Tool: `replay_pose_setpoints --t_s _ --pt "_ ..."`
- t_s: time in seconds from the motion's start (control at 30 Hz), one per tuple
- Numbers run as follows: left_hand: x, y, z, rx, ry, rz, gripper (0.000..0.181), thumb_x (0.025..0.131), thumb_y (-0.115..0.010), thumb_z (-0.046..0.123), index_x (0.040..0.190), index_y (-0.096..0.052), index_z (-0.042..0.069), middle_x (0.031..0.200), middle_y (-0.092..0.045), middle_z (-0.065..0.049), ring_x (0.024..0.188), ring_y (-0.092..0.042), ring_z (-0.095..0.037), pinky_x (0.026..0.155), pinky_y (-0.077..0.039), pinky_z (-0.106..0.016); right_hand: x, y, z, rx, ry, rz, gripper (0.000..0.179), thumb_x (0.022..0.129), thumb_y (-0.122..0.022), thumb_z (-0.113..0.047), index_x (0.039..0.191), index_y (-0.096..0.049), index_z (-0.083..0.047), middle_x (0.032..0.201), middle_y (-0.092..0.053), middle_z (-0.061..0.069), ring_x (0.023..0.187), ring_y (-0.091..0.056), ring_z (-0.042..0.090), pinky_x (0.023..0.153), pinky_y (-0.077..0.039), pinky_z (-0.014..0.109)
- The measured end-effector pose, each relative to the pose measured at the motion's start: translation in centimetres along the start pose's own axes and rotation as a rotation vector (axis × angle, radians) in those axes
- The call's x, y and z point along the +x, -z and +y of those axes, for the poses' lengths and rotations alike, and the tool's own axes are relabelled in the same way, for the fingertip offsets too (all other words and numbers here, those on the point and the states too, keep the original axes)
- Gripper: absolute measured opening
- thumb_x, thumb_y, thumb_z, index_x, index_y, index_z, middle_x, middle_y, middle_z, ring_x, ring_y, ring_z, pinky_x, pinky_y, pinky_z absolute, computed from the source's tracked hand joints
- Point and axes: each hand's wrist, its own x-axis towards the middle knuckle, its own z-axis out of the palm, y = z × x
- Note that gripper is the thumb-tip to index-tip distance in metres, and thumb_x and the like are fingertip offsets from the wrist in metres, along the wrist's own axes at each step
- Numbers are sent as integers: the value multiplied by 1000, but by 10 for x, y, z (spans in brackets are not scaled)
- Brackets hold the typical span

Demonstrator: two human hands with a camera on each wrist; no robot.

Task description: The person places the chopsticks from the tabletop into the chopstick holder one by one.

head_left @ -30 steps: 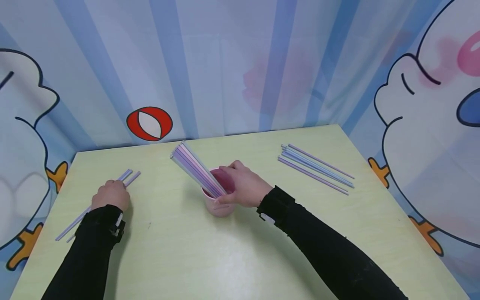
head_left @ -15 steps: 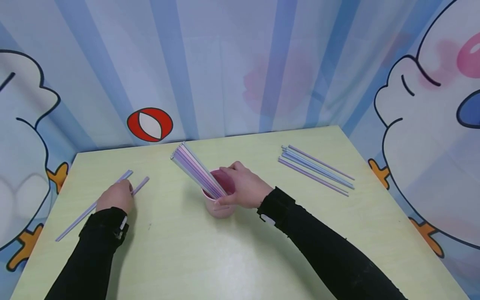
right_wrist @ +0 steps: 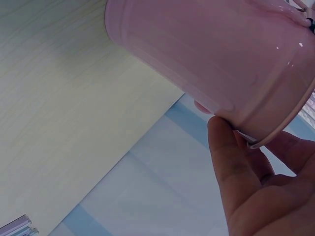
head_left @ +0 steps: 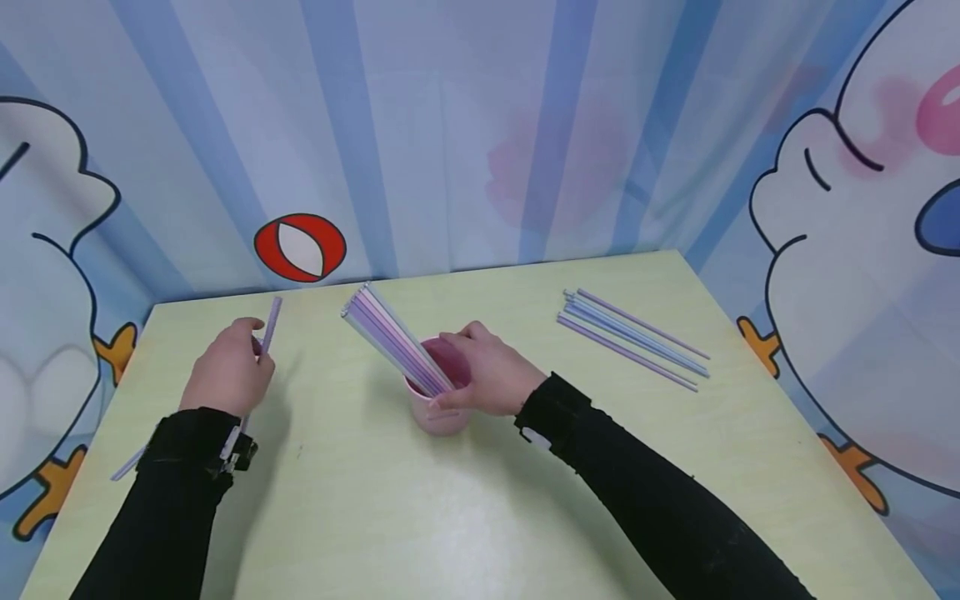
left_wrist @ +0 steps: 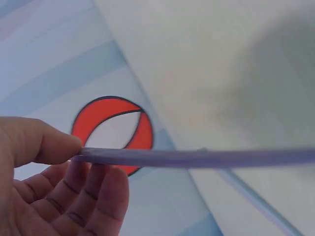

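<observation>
In the head view my left hand (head_left: pixel 228 367) is raised over the table's left side, pinching a purple straw (head_left: pixel 273 323) that tilts upward. The left wrist view has the straw's end (left_wrist: pixel 147 158) between thumb and fingertips. Beneath that hand lies a bluish-purple straw (head_left: pixel 129 463), mostly covered by the hand and sleeve. At the centre stands a pink cup (head_left: pixel 437 417) with a bundle of purple, pink and pale blue straws (head_left: pixel 393 340) leaning left out of it. My right hand (head_left: pixel 491 372) grips the cup's rim, thumb on the near side; the right wrist view has fingers (right_wrist: pixel 230 162) at that rim.
Several blue and purple straws (head_left: pixel 633 337) lie loose on the right half of the pale wooden table (head_left: pixel 480 525). A patterned blue curtain (head_left: pixel 465 150) rises behind the table's back edge, with printed cartoon shapes at both sides.
My left hand has picked up one purple straw from the left pair and lifted it, tilting it steeper. The other straw stays down. The right hand and cup have not moved.
</observation>
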Motion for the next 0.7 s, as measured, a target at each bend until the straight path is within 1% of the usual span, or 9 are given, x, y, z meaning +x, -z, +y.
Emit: replay_pose_setpoints --t_s 0.2,0.3,0.43,0.47,0.5,0.53,0.57,0.63,0.7 --pt "-11 21 15 -110 -31 79 36 96 -54 4 126 -41 -11 103 -50 -27 84 -51 -41 73 -55 -56 1 0 0 1 2 3 84 69 -83 -50 142 -52 -22 119 -48 6 107 -51 19 93 -49 35" --pt "-17 29 23 -174 -37 121 33 98 -51 7 125 -41 -9 106 -50 -27 89 -51 -42 76 -54 -58 1 -1 1 3 7 1 84 69 -83 -50 142 -52 -22 119 -49 6 107 -50 18 92 -49 34" --pt "-25 39 35 -256 -56 193 33 102 -46 14 126 -41 -8 112 -52 -28 97 -53 -45 80 -54 -60 2 -1 1 0 3 1 83 69 -83 -50 142 -53 -21 118 -49 5 106 -50 17 92 -49 34" --pt "-27 41 38 -272 -60 209 34 102 -45 16 127 -41 -7 113 -53 -28 97 -54 -44 79 -55 -57 1 0 1 -1 1 2 84 69 -83 -50 142 -53 -21 118 -49 5 105 -50 17 92 -49 34" --pt "-29 43 41 -288 -64 223 35 103 -45 18 128 -40 -6 114 -54 -27 97 -55 -43 77 -57 -50 1 0 0 -1 0 2 83 69 -83 -50 141 -53 -21 118 -48 5 105 -49 16 92 -49 34" --pt "-30 45 44 -303 -73 237 36 103 -45 20 128 -40 -5 115 -54 -26 96 -57 -41 76 -58 -39 1 0 0 -3 -1 2 83 69 -83 -50 142 -53 -21 118 -48 5 105 -49 16 92 -50 34" --pt "-31 47 47 -320 -79 249 37 103 -45 22 129 -39 -4 115 -55 -24 94 -60 -38 74 -57 -28 1 0 0 -4 -1 2 83 70 -83 -50 142 -53 -21 118 -48 5 104 -49 16 92 -50 34" --pt "-34 50 54 -352 -93 268 38 103 -46 26 130 -38 0 114 -56 -20 89 -64 -31 70 -50 -11 1 -1 0 -5 -5 0 83 70 -82 -50 142 -53 -21 117 -48 4 104 -49 15 92 -50 34" --pt "-36 53 61 -388 -108 283 39 102 -46 29 129 -38 2 114 -57 -16 84 -67 -21 70 -45 -3 1 -1 0 -5 -9 -2 84 70 -82 -51 142 -52 -21 117 -48 4 103 -49 15 92 -50 34"
